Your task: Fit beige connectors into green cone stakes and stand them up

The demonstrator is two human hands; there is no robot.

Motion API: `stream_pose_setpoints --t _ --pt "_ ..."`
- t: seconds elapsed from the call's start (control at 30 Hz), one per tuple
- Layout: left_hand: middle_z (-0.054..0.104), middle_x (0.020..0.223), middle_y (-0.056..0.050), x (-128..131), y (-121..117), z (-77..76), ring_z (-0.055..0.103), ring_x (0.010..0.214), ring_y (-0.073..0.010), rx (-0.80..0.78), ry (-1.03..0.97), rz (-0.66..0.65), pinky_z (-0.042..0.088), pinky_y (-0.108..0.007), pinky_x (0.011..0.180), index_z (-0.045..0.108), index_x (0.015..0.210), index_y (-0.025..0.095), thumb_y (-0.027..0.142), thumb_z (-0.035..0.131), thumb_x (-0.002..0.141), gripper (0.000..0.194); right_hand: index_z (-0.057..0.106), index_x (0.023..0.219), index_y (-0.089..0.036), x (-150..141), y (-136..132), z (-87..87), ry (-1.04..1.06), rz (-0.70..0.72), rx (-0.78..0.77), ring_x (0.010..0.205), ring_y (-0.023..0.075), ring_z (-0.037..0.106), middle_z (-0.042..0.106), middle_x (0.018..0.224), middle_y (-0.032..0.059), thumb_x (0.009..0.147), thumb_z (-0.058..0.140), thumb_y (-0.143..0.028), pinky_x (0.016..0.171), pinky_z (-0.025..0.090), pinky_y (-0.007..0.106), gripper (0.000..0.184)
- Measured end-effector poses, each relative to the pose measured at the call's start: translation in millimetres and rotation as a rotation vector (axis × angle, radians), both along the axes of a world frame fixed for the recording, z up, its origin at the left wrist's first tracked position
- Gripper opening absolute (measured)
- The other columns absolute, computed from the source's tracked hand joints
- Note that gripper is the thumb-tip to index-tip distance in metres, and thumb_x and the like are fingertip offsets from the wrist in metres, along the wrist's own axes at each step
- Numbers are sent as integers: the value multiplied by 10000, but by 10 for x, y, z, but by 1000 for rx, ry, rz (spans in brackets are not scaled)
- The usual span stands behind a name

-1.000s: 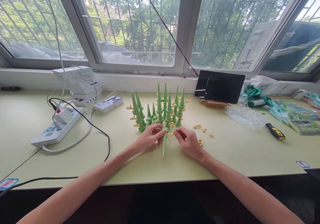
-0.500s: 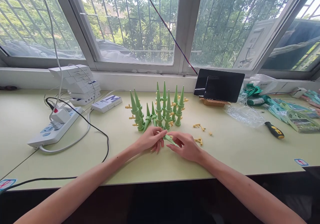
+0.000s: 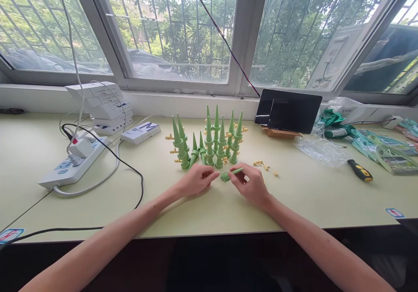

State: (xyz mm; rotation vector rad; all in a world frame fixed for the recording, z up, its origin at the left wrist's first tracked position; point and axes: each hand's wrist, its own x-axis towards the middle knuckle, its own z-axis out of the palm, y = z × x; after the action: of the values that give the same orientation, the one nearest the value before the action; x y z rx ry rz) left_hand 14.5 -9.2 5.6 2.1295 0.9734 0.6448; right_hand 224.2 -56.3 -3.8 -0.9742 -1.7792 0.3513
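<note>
My right hand [image 3: 251, 184] pinches a green plastic spike [image 3: 230, 174], which lies nearly level with its wide end toward my left hand and its tip pointing right. My left hand [image 3: 197, 179] is curled with its fingertips close to the spike's wide end; whether they touch it I cannot tell. Just behind both hands, several green spikes [image 3: 209, 142] with small yellow connectors stand upright in a cluster on the pale green table [image 3: 202, 209]. A few loose yellow connectors [image 3: 263, 166] lie to the right of my right hand.
At the left are a white power strip [image 3: 70, 163] with a plugged adapter, a black cable [image 3: 130, 170] and stacked white boxes [image 3: 104, 107]. A dark tablet [image 3: 292, 115] leans at the back. A black and yellow screwdriver [image 3: 359, 170] and plastic bags [image 3: 382, 150] lie at the right.
The green spike has turned from pointing down toward me, to lying slanted, to nearly level with its tip to the right. My right hand now holds it; the left hand's fingers have drawn back a little.
</note>
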Motion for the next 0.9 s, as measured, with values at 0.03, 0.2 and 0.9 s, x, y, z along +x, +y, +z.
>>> stream_pose_setpoints --t 0.03,0.2,0.9 --pt "569 528 10 -4 8 -3 398 416 -58 47 7 9 310 -200 434 499 597 147 438 480 934 445 617 815 -187 8 8 12 5 -21 -9 514 107 485 630 727 32 905 562 -321 487 422 243 170" --pt "445 491 35 -27 46 -38 313 463 -75 192 51 17 277 -229 479 472 575 156 390 484 930 425 581 775 -189 50 70 35 -15 -103 -67 542 116 463 590 692 19 902 545 -319 535 418 260 185" --pt "318 497 52 -52 77 -43 236 483 -88 253 73 -32 228 -255 504 459 580 166 341 505 923 388 518 751 -188 188 334 -53 -193 -197 -147 616 141 461 541 714 11 915 513 -271 600 383 268 184"
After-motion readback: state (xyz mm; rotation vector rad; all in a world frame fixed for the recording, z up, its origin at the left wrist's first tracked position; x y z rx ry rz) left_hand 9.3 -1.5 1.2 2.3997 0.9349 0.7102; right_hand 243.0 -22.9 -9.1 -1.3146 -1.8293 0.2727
